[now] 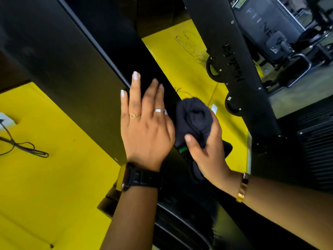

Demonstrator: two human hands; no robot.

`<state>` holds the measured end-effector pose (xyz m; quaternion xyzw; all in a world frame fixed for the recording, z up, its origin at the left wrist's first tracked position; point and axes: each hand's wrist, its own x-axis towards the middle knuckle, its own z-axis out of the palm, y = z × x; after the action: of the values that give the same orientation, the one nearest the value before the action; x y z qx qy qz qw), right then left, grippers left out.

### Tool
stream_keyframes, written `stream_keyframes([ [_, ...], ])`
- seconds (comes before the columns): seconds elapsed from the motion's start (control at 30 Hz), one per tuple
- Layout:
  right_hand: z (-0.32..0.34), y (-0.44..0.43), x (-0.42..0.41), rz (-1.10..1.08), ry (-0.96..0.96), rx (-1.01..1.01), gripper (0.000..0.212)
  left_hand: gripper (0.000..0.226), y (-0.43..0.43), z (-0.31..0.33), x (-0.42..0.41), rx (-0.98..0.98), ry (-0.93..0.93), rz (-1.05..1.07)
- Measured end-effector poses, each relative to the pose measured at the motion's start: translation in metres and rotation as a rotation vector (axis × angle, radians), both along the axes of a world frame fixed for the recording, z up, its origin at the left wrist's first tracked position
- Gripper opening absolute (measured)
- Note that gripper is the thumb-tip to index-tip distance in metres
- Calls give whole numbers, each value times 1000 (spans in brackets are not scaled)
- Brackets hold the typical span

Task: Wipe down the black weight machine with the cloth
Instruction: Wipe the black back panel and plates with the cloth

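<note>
Yellow wall backs the black weight machine, whose long panel slants upper left to lower right; we rest our left hand flat on its edge while our right hand, just beside, grips the bunched cloth against it.

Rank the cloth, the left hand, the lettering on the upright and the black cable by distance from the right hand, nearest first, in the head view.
1. cloth: gripped in the right hand.
2. left hand: just beside it, flat on the black panel.
3. lettering: above, on the upright.
4. black cable: far left, against the yellow wall.
</note>
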<state>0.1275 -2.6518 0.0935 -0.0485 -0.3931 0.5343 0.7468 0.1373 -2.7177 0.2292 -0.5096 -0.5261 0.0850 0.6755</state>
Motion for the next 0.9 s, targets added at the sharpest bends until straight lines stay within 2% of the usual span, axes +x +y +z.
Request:
stream_keyframes([
  [0.13, -73, -21, -18, 63, -48, -142, 57, 50, -1, -25, -2, -46, 6, 97],
  [0.23, -106, -32, -21, 140, -128, -280, 63, 54, -1, -39, -1, -55, 67, 224],
  [0.4, -68, -33, -4, 163, -301, -441, 94, 56, -1, -51, 4, -38, 67, 275],
  [0.47, -47, -32, 4, 177, -296, -407, 98, 56, -1, -53, 4, -29, 51, 266],
  [0.57, -30, -24, 8, 100, -213, -283, 89, 56, 0, -54, 2, -24, 52, 261],
  [0.7, -60, -15, -16, 110, -54, -169, 63, 54, 5, -59, -2, 33, 43, 228],
  [0.8, -92, -18, -24, 183, -18, -200, 56, 54, 8, -62, -4, 51, 31, 210],
  [0.9, -110, -25, -23, 189, -15, -350, 48, 56, 8, -63, -5, 36, 54, 248],
])
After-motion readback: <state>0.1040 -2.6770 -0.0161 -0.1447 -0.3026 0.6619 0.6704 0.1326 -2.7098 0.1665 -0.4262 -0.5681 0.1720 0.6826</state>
